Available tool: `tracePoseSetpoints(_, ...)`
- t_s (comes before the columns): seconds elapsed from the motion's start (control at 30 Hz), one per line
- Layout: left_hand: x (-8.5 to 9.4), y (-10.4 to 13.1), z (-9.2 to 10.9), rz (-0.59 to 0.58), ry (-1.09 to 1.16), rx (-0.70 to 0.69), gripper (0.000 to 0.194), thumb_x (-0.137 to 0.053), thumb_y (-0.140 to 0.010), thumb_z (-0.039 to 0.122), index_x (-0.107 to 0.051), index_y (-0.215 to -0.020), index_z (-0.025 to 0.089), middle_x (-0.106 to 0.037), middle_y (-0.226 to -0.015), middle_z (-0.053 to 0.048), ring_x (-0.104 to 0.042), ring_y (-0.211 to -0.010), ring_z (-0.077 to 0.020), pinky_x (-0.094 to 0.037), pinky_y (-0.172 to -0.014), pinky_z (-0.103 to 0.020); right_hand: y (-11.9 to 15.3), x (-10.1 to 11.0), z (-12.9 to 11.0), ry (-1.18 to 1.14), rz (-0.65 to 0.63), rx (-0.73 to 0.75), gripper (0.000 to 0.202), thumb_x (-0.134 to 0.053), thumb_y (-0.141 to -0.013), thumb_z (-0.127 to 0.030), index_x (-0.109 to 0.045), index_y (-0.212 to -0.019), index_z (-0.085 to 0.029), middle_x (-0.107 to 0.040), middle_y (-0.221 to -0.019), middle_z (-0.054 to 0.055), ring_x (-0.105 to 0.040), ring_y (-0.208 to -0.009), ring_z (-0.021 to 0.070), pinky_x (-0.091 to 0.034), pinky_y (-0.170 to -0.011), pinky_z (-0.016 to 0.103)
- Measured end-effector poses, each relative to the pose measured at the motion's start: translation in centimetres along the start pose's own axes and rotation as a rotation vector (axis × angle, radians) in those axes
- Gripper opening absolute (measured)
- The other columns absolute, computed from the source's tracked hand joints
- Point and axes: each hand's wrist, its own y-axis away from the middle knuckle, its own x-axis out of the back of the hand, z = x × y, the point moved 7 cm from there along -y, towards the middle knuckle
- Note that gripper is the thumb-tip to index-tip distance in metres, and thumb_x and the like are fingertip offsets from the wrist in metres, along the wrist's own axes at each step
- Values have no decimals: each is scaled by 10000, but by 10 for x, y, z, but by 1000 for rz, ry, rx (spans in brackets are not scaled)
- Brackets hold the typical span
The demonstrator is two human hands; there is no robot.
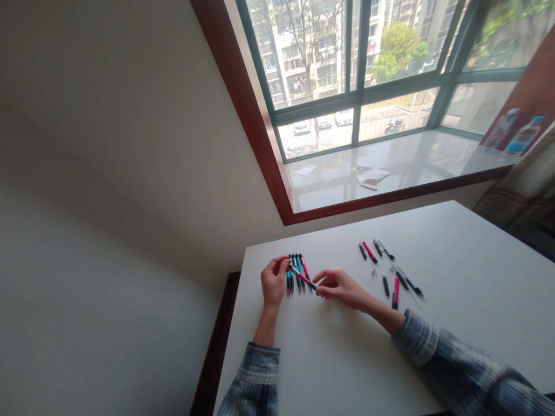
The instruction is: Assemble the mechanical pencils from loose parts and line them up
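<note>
A red and black pen [303,278] slants between my two hands above the table. My left hand [274,282] pinches its upper end between thumb and fingers. At the lower, black end, my right hand [340,289] has its thumb and fingertips closed around the tip. Just behind and below this pen, several assembled pens [298,271] lie side by side in a row, mostly teal and black, with a red one at the right end. My left hand partly covers the leftmost of them.
On the white table [329,358], right of my hands, lie loose pen parts: a red barrel [369,252], another red barrel [396,290], black grips [385,286] and thin refills. A windowsill behind holds a white cloth [370,177] and a plastic bottle [524,137]. A wall rises at left.
</note>
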Motion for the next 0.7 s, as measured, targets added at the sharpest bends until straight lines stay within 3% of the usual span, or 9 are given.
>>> tracePoseSetpoints(0.13, 8, -2, 6, 36, 45, -20, 377, -693, -891, 474, -769, -1063, 148, -786, -1020, -112, -737, -827, -200, -616, -794, -339, 3, 11, -5, 141, 172, 30, 306, -750, -827, -418, -735, -1012, -175, -790, -831, 63, -698, -685, 186, -552, -673, 305)
tracePoseSetpoints(0.23, 22, -6, 8, 105, -33, -36, 349, -663, -904, 446, -767, -1065, 154, -783, -1019, -106, -720, -791, -185, -602, -775, -326, 6, 31, -14, 328, 365, 98, 250, -707, -850, -408, -734, -972, -191, -790, -812, 55, -720, -705, 199, -561, -708, 316)
tracePoseSetpoints(0.3, 27, -8, 7, 110, -118, -35, 312, -639, -910, 419, -764, -1039, 164, -781, -1005, -103, -719, -841, -197, -590, -775, -315, 6, 38, -19, 433, 428, 142, 217, -677, -866, -384, -730, -973, -203, -784, -795, 41, -724, -714, 197, -558, -742, 321)
tracePoseSetpoints(0.4, 23, -7, 2, 30, -258, -36, 284, -628, -908, 391, -752, -1063, 187, -772, -1090, -104, -715, -895, -206, -583, -765, -309, 3, 36, -20, 555, 422, 145, 194, -642, -883, -346, -725, -1000, -216, -773, -778, 24, -710, -699, 191, -541, -735, 315)
tracePoseSetpoints(0.53, 15, -3, -1, -28, -397, -67, 288, -649, -889, 356, -735, -1126, 218, -744, -1174, -95, -704, -872, -197, -594, -767, -326, -2, 18, -23, 696, 371, 148, 186, -613, -900, -279, -722, -1043, -229, -766, -782, 8, -694, -693, 178, -503, -725, 293)
tracePoseSetpoints(0.7, 7, 0, -3, -79, -380, -79, 291, -645, -892, 325, -719, -1150, 214, -731, -1155, -86, -709, -871, -186, -607, -819, -333, -9, -5, -27, 839, 313, 165, 197, -596, -908, -207, -706, -1072, -218, -756, -811, 7, -682, -712, 167, -444, -715, 265)
